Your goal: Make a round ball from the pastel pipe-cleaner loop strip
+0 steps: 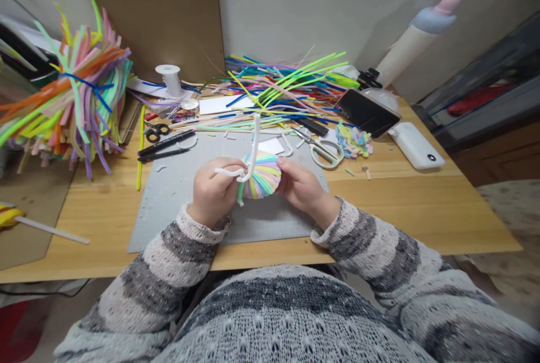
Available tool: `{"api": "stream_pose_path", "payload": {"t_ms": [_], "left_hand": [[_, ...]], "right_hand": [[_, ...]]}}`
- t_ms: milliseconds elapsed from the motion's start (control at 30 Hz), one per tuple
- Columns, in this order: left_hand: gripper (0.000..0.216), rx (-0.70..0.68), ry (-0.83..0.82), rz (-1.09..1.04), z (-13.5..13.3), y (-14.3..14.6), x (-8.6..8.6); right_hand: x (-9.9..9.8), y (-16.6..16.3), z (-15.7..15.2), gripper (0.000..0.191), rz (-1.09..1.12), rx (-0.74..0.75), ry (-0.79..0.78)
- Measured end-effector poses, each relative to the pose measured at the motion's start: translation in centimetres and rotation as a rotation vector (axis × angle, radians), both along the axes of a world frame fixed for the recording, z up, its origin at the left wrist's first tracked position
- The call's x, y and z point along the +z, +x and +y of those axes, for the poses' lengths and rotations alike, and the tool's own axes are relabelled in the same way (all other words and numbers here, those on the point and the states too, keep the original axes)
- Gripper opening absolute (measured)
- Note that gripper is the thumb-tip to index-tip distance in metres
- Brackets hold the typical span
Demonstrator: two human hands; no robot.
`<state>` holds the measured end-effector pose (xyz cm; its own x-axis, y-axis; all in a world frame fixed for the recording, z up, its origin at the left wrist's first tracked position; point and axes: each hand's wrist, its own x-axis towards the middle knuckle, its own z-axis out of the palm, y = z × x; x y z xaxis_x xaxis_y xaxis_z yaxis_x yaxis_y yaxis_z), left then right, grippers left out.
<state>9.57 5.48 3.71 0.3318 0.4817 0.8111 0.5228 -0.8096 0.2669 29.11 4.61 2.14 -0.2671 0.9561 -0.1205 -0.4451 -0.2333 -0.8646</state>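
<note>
Between my hands, above the grey cutting mat (pixel 177 200), is a round disc of pastel pipe cleaners (pixel 260 180) in pink, yellow, green, blue and lilac stripes. A bent white pipe cleaner (pixel 255 149) crosses its left side, one end standing up and the other pointing left over my fingers. My left hand (pixel 216 187) is closed at the disc's left edge, its fingertips partly hidden by the white piece. A short green end sticks out below. My right hand (pixel 301 184) pinches the right edge, thumb on top and fingers underneath.
White-handled scissors (pixel 324 152) and pastel scraps (pixel 353 140) lie right of the mat. Black scissors (pixel 157 131) and markers (pixel 166 144) are at left. Loose pipe cleaners (pixel 291 87) heap at the back, near a phone (pixel 369 112). A large pipe-cleaner bundle (pixel 84 87) stands far left.
</note>
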Motion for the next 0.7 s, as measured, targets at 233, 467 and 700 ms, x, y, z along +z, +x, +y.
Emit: {"api": "stream_pose_path", "payload": {"t_ms": [233,467,700], "left_hand": [[0.009,0.008,0.012,0.053,0.10,-0.07,-0.17],[0.010,0.053,0.028,0.048,0.18,-0.03,-0.20],[0.010,-0.010,0.022,0.029,0.17,0.02,-0.01]], "right_hand": [[-0.11,0.13,0.35,0.021,0.125,0.081,-0.172],[-0.11,0.26,0.33,0.022,0.107,0.108,-0.077],[-0.42,0.20,0.33,0.031,0.040,0.055,-0.065]]}}
